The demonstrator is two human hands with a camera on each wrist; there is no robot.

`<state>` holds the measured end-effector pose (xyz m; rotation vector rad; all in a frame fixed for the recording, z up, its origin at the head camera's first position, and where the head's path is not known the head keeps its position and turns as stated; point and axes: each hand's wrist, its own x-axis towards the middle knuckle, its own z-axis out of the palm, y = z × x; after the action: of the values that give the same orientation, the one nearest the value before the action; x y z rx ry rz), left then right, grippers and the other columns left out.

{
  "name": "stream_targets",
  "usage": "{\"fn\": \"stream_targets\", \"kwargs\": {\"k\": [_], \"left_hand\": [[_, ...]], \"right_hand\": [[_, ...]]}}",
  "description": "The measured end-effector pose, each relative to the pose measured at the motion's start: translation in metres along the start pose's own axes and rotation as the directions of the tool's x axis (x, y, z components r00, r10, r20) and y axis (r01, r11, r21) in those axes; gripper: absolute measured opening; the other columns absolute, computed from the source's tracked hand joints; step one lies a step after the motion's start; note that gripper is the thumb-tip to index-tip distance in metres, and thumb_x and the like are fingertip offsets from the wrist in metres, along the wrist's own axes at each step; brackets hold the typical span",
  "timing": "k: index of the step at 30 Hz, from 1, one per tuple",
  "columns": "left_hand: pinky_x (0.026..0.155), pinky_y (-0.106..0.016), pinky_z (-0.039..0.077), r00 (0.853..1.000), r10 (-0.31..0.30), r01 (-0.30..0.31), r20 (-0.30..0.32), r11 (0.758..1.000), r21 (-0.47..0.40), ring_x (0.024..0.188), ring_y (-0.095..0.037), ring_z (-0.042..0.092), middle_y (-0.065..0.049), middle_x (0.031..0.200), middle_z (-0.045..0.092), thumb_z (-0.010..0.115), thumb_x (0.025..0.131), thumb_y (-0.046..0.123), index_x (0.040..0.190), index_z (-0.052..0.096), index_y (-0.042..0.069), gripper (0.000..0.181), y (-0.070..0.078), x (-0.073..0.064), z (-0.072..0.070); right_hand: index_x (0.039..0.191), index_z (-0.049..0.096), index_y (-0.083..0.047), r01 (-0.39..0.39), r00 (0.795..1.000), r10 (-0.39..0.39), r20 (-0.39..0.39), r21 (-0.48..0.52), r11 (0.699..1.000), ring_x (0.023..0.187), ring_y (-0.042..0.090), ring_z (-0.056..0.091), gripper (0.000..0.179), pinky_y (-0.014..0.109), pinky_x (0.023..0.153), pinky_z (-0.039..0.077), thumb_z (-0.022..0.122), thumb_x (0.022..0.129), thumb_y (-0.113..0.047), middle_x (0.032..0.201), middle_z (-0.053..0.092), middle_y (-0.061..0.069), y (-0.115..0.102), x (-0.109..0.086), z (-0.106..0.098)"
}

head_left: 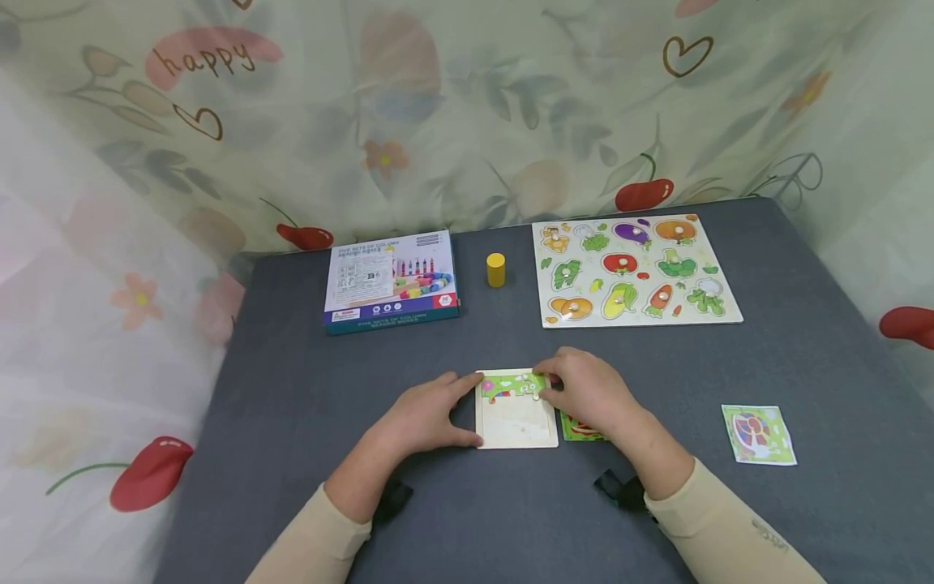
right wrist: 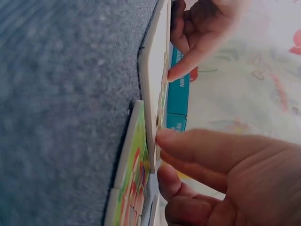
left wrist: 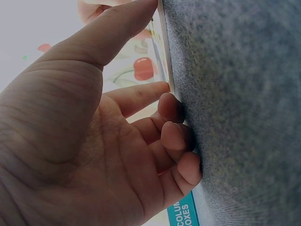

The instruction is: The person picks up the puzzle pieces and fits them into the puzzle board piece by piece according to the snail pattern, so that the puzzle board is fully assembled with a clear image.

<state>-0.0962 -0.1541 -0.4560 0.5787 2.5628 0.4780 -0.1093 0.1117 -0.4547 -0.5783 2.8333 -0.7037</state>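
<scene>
A small square puzzle board (head_left: 516, 426) lies before me, with a row of green picture pieces (head_left: 503, 385) along its far side and bare pale wood below. My left hand (head_left: 426, 415) spans the board's left side, index fingertip at the far corner, thumb at the near one. In the left wrist view the other fingers bend loosely against the cloth. At the far right corner my right hand (head_left: 591, 393) pinches a puzzle piece (head_left: 535, 389) between thumb and fingers, right over the board. Partly under that hand lies a second green and red puzzle (right wrist: 134, 176).
A picture card (head_left: 759, 435) lies to the right. Farther back are a boxed bead set (head_left: 390, 280), a yellow cylinder (head_left: 496, 270) and a vegetable knob puzzle (head_left: 635, 272). A patterned curtain (head_left: 467, 122) hangs behind the dark tabletop (head_left: 306, 430).
</scene>
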Motion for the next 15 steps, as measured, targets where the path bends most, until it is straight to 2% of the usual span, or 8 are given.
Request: {"fn": "stream_targets", "kwargs": {"k": [6,15], "left_hand": [[0.080,-0.036,0.046,1.000,0.010,-0.010,-0.001,1.000,0.003,0.093,-0.017,0.054,-0.001,0.112,0.057,0.083,0.080,0.056,0.158,0.043,0.024,0.094,0.0001,0.0000,-0.0004],[0.082,-0.038,0.047,1.000,0.002,-0.002,0.002,1.000,0.000,0.095,-0.017,0.055,-0.002,0.116,0.058,0.083,0.080,0.056,0.158,0.042,0.025,0.094,0.0004,-0.0005,-0.0005]], "right_hand": [[0.118,0.078,-0.011,0.005,1.000,-0.006,0.020,0.084,0.996,0.075,0.013,0.049,0.036,0.033,0.066,0.043,0.086,0.085,-0.021,0.087,0.057,-0.002,0.0045,0.0016,0.0020],[0.116,0.080,-0.013,-0.017,0.999,0.013,0.038,0.117,0.993,0.073,0.013,0.050,0.036,0.033,0.067,0.044,0.088,0.083,-0.023,0.088,0.058,-0.002,0.0074,0.0031,0.0028]]}}
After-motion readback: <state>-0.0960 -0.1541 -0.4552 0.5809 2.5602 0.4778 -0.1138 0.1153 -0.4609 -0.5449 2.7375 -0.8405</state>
